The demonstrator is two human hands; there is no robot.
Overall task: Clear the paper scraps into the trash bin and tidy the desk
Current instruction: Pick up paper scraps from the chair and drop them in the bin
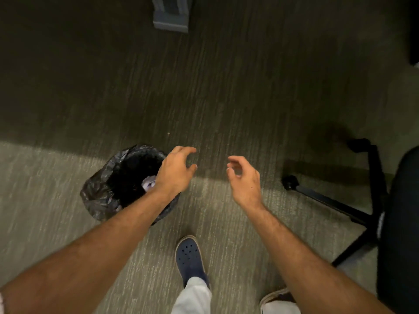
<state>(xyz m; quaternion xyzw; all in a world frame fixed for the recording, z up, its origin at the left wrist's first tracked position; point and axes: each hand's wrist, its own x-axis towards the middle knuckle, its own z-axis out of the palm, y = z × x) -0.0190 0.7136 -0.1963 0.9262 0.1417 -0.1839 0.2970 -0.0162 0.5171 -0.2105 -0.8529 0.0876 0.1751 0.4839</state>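
Observation:
A small trash bin (106, 191) lined with a black plastic bag stands on the carpet at lower left. Pale crumpled paper scraps (148, 183) lie inside it, partly hidden by my wrist. My left hand (175, 171) hovers over the bin's right rim, fingers apart and curled, holding nothing. My right hand (243, 180) hangs in the air to the right of the bin, fingers loosely apart and empty. The desk is out of view.
A black office chair (399, 223) with its wheeled base (326, 198) stands at the right. A grey furniture leg (171, 19) rests on the carpet at the top. My dark blue clog (189, 257) is planted between my arms, below the bin.

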